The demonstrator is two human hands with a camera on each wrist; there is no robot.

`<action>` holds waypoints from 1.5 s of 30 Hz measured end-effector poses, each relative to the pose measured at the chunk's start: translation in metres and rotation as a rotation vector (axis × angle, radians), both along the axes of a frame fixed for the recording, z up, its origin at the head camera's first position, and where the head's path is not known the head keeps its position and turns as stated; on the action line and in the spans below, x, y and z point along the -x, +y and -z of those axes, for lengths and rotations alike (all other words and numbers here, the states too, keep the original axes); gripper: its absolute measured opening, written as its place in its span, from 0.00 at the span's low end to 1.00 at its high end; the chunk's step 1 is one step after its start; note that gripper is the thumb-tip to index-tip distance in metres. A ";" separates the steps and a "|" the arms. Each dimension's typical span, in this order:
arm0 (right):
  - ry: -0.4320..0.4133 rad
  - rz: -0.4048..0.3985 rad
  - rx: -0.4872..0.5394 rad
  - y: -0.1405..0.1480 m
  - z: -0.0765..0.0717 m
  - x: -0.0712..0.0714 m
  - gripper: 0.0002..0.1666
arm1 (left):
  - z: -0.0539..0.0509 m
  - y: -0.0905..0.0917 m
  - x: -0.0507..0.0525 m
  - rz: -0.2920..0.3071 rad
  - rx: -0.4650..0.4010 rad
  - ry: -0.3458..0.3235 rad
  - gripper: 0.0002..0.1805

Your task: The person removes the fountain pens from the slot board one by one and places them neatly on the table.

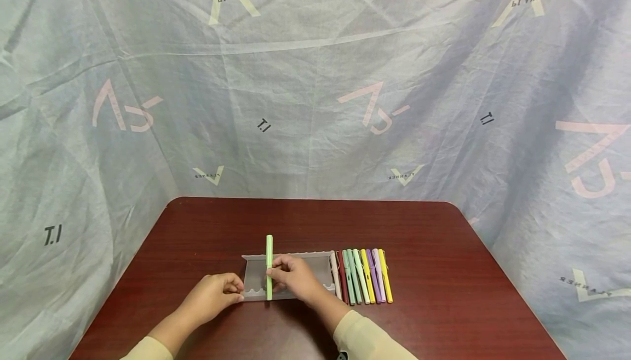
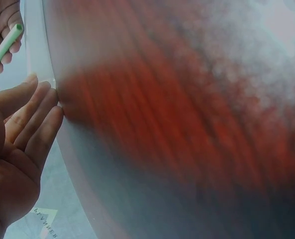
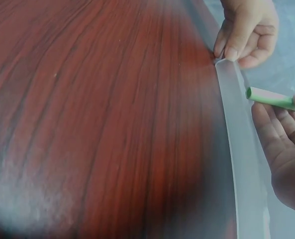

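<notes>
A light green pen (image 1: 269, 267) is pinched between the thumb and fingers of my right hand (image 1: 294, 278). It lies lengthwise away from me, over the left part of a translucent, scallop-edged tray (image 1: 308, 293). The right wrist view shows the end of the green pen (image 3: 271, 97) beside the tray's long wall (image 3: 237, 144). At the tray's near left corner, my left hand (image 1: 213, 296) holds the edge between thumb and fingers. That grip also shows in the right wrist view, where the left hand (image 3: 249, 32) is at the corner.
Several clip pens (image 1: 365, 276) in red, greens, yellows and purples lie side by side right of the tray. A pale pinkish pen (image 1: 336, 275) is at the tray's right end. The dark red wooden table (image 1: 434, 272) is surrounded by hanging grey printed cloth (image 1: 305, 102).
</notes>
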State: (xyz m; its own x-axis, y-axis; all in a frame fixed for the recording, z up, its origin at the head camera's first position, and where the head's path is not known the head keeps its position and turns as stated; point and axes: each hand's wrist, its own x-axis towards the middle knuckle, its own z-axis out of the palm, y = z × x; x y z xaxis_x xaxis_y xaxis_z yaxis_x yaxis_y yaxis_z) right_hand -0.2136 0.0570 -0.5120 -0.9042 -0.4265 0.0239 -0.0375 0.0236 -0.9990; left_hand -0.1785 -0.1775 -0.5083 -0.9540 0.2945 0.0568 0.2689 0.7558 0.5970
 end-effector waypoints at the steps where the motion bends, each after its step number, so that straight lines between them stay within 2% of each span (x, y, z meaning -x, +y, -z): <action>1: 0.001 0.000 0.000 0.002 0.001 0.000 0.10 | 0.000 0.000 0.000 -0.002 0.003 0.001 0.08; 10: 0.016 -0.016 -0.025 0.020 0.001 0.001 0.12 | 0.000 0.001 0.000 -0.013 0.013 0.012 0.08; 18: -0.014 0.002 -0.029 0.037 -0.001 -0.001 0.13 | -0.002 0.000 -0.002 0.000 0.000 0.023 0.07; 39: -0.026 0.029 -0.015 0.083 -0.003 -0.009 0.16 | -0.002 0.001 -0.002 0.002 0.011 0.006 0.07; 45: -0.016 0.036 -0.054 0.096 -0.003 -0.009 0.18 | -0.001 0.000 -0.002 0.001 0.017 0.012 0.08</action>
State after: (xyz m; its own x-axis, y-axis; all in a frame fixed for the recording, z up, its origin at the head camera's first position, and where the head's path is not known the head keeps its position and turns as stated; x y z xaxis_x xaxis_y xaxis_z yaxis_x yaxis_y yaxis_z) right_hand -0.2047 0.1531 -0.5093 -0.9191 -0.3937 -0.0127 -0.0200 0.0788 -0.9967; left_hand -0.1766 -0.1772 -0.5071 -0.9528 0.2970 0.0635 0.2773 0.7656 0.5804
